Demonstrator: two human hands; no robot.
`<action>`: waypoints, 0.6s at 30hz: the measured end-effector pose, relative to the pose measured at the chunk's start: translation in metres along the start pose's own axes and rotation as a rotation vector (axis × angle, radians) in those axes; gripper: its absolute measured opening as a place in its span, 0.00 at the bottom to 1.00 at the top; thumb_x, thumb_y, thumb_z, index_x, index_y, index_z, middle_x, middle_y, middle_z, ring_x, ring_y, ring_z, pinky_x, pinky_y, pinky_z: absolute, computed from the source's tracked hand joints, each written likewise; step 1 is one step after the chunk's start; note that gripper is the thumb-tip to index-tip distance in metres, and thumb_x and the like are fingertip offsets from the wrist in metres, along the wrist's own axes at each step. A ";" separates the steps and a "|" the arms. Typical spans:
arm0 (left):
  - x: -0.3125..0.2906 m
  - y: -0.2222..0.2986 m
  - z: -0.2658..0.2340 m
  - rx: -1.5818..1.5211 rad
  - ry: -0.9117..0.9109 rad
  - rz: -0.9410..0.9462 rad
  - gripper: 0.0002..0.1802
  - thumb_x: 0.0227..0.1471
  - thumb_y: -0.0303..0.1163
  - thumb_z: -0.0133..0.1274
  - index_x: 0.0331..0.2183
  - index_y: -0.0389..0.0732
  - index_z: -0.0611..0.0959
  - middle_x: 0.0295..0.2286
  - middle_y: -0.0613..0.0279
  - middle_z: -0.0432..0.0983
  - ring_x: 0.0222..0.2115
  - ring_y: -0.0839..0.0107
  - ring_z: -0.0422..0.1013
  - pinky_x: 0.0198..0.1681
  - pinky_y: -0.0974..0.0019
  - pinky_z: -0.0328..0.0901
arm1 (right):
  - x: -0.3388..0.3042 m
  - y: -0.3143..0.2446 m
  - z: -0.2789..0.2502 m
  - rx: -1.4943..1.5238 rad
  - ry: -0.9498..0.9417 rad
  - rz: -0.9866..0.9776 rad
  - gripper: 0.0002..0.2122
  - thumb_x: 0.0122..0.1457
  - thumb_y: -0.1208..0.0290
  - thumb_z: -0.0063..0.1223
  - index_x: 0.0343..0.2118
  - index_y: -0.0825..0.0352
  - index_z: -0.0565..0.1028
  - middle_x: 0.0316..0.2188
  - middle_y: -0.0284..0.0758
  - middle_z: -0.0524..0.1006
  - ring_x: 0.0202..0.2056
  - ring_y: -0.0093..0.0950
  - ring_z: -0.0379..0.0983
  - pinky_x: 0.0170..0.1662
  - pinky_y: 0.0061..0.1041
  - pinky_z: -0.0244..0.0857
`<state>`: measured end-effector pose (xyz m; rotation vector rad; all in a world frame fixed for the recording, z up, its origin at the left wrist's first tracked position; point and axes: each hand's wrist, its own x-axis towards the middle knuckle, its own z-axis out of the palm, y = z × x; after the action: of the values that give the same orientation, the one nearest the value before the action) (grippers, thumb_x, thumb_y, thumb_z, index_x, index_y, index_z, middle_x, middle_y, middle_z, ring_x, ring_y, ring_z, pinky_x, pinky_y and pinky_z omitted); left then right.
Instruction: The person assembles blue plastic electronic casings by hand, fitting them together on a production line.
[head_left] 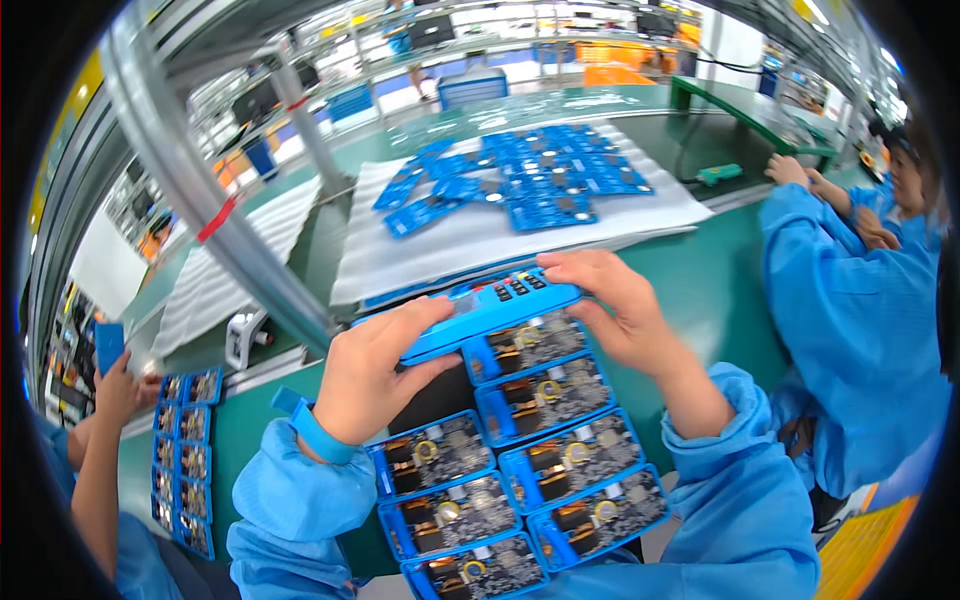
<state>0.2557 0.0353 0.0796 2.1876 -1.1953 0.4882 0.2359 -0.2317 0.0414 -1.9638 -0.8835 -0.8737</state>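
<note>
Between my two hands is a blue plastic device case [475,322], held tilted above the work surface. A row of small black connectors and a grey patch show on its upper side. My left hand [378,368], with a blue wrist strap on its wrist, grips the left end, fingers on top and thumb beneath. The right end is pinched by my right hand [618,305]. Below them, open blue cases with circuit boards [575,455] lie in two columns, each showing a round yellow-ringed part. A dark gap [435,395] lies in the left column, under my left hand.
Several blue circuit boards [545,175] are spread on white foam sheets [640,212] ahead. A metal post [190,170] rises at the left. Co-workers sit on both sides; the left one holds a blue case [109,347] beside more open cases [182,460]. A green tool [718,175] lies far right.
</note>
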 end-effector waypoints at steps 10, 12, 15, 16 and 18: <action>0.049 0.034 0.095 0.194 0.046 0.026 0.21 0.39 0.32 0.63 0.39 0.42 0.78 0.30 0.56 0.78 0.27 0.60 0.75 0.25 0.63 0.69 | -0.049 0.047 -0.037 0.680 0.075 0.648 0.41 0.46 0.74 0.64 0.61 0.60 0.51 0.60 0.38 0.54 0.57 0.28 0.57 0.56 0.30 0.58; 0.054 0.035 0.101 0.203 0.084 0.061 0.21 0.40 0.34 0.63 0.39 0.42 0.78 0.29 0.58 0.78 0.23 0.62 0.74 0.22 0.64 0.67 | -0.047 0.048 -0.039 0.825 0.096 0.734 0.40 0.46 0.75 0.64 0.61 0.58 0.52 0.58 0.37 0.55 0.55 0.28 0.60 0.55 0.29 0.60; 0.056 0.037 0.105 0.233 0.072 0.063 0.21 0.39 0.34 0.63 0.39 0.42 0.78 0.29 0.57 0.78 0.23 0.62 0.75 0.22 0.64 0.67 | -0.050 0.049 -0.034 0.914 0.158 0.791 0.42 0.45 0.77 0.65 0.61 0.57 0.51 0.58 0.37 0.53 0.53 0.29 0.62 0.53 0.30 0.62; 0.056 0.036 0.106 0.228 0.072 0.058 0.21 0.39 0.34 0.63 0.39 0.42 0.78 0.29 0.57 0.78 0.23 0.62 0.75 0.22 0.64 0.67 | -0.050 0.049 -0.033 0.930 0.176 0.815 0.42 0.44 0.77 0.65 0.61 0.56 0.50 0.58 0.37 0.52 0.52 0.30 0.63 0.53 0.30 0.63; 0.056 0.037 0.106 0.219 0.066 0.049 0.21 0.39 0.34 0.63 0.39 0.42 0.78 0.29 0.57 0.78 0.23 0.62 0.75 0.22 0.64 0.67 | -0.047 0.045 -0.032 0.947 0.176 0.819 0.43 0.44 0.78 0.65 0.61 0.56 0.50 0.58 0.37 0.52 0.52 0.30 0.63 0.53 0.31 0.63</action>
<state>0.2573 -0.0849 0.0426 2.3082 -1.2117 0.7373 0.2401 -0.2916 0.0003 -1.1795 -0.2221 -0.0761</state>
